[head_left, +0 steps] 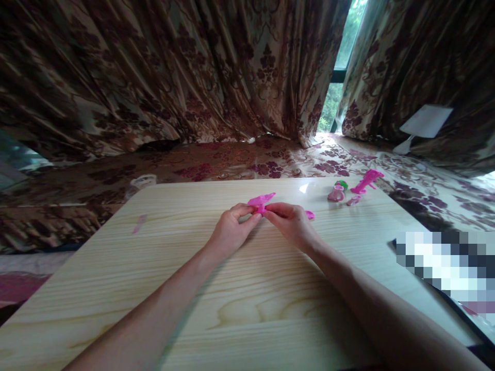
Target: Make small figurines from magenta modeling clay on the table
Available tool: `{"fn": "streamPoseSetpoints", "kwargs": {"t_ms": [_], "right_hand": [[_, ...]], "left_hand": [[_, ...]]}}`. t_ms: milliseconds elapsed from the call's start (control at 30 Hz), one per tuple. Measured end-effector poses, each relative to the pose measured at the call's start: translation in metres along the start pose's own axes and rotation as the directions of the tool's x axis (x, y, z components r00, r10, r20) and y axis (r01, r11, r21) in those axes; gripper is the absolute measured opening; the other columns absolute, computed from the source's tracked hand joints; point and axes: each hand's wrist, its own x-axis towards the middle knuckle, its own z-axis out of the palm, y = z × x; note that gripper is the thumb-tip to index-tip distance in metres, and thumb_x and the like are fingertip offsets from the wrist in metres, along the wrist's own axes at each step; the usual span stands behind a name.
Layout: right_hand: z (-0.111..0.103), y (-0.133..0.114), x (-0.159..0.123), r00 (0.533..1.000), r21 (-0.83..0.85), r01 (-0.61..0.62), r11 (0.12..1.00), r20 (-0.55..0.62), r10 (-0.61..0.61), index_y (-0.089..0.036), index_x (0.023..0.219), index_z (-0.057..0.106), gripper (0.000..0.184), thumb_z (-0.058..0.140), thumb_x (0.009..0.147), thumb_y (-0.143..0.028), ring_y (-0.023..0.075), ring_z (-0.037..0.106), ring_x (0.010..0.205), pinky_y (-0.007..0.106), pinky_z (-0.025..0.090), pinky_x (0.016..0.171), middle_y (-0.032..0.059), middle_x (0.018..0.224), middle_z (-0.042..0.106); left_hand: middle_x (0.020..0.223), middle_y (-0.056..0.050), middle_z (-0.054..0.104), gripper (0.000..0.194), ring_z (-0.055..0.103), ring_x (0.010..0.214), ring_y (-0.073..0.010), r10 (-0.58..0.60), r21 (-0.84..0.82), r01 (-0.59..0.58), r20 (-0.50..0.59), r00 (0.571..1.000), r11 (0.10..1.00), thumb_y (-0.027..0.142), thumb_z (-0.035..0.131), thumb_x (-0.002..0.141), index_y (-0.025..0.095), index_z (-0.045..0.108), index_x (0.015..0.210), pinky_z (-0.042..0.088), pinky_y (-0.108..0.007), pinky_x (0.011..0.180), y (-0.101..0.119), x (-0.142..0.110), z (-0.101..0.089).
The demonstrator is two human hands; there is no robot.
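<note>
Both my left hand (232, 224) and my right hand (292, 221) pinch a small bright pink plastic piece (262, 200) between thumb and fingers. They hold it over the middle of the table, and its wider, pointed top sticks up above the fingertips. The lower part is partly hidden by my fingers, so its exact kind does not show. Just beyond my right hand lies another small pink piece (310, 214), partly covered by that hand.
On the wooden table (174, 288) at the far right are a pale pink ring-shaped piece (336, 194), a green round piece (342, 184), a small pink piece (353, 200) and a tall pink piece (366, 181). A pink strip (139, 223) lies left. A white lamp (425, 121) stands behind.
</note>
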Motion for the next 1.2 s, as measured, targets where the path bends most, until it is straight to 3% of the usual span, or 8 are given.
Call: {"fn": "streamPoseSetpoints", "kwargs": {"t_ms": [167,300,500,733,1000,1200], "right_hand": [[-0.003,0.009,-0.002,0.996,-0.452,0.086,0.888,0.01,-0.092,-0.021,0.078,0.072,0.013,0.06,0.078,-0.027,0.0157,0.057,0.076,0.026,0.041,0.07,0.0033,0.08,0.064],[-0.005,0.007,-0.004,0.997,-0.613,0.061,0.787,0.005,-0.074,-0.026,0.082,0.073,0.013,0.061,0.078,-0.03,0.0178,0.054,0.083,0.028,0.039,0.072,0.0037,0.081,0.063],[-0.005,0.01,-0.005,0.996,-0.643,0.069,0.763,0.003,-0.087,-0.029,0.085,0.072,0.016,0.059,0.08,-0.034,0.018,0.052,0.083,0.029,0.038,0.074,0.0026,0.082,0.063],[-0.005,0.008,-0.008,0.992,-0.674,0.118,0.729,0.055,-0.11,-0.028,0.091,0.071,0.019,0.054,0.084,-0.034,0.0192,0.051,0.086,0.031,0.036,0.076,0.0034,0.087,0.063],[-0.011,-0.009,-0.029,0.973,-0.756,0.233,0.612,0.175,-0.153,-0.025,0.111,0.06,0.029,0.045,0.087,-0.02,0.0211,0.047,0.093,0.033,0.035,0.081,0.007,0.098,0.06],[-0.013,-0.013,-0.026,0.959,-0.805,0.278,0.524,0.259,-0.112,-0.023,0.1,0.064,0.024,0.044,0.086,-0.02,0.0221,0.046,0.091,0.034,0.035,0.078,0.0086,0.094,0.058]], "left_hand": [[0.081,-0.004,0.065,0.02,0.056,0.084,-0.0178,0.075,0.256,-0.069,-0.013,0.997,0.964,0.025,0.051,0.082,0.019,0.07,0.086,0.042,-0.03,0.078,-0.006,-0.002,0.003],[0.079,-0.003,0.063,0.023,0.054,0.083,-0.0176,0.141,0.376,-0.139,0.023,0.99,0.916,0.025,0.047,0.084,0.021,0.069,0.087,0.041,-0.031,0.078,-0.01,-0.008,0.005],[0.089,-0.007,0.062,0.027,0.051,0.088,-0.0206,0.216,0.587,-0.232,0.098,0.971,0.776,0.025,0.045,0.085,0.021,0.067,0.1,0.038,-0.037,0.083,-0.003,-0.013,0.003],[0.094,-0.009,0.059,0.024,0.048,0.095,-0.0243,0.247,0.742,-0.274,0.149,0.957,0.612,0.024,0.046,0.083,0.022,0.066,0.097,0.028,-0.048,0.096,0.015,-0.023,0.004],[0.098,-0.009,0.058,0.026,0.049,0.097,-0.0249,0.238,0.784,-0.278,0.17,0.956,0.555,0.024,0.045,0.084,0.023,0.062,0.103,0.024,-0.051,0.099,0.017,-0.028,0.005],[0.097,-0.009,0.057,0.03,0.049,0.095,-0.0247,0.167,0.747,-0.298,0.248,0.954,0.594,0.027,0.044,0.085,0.024,0.059,0.111,0.028,-0.049,0.095,0.02,-0.026,-0.004]]}}
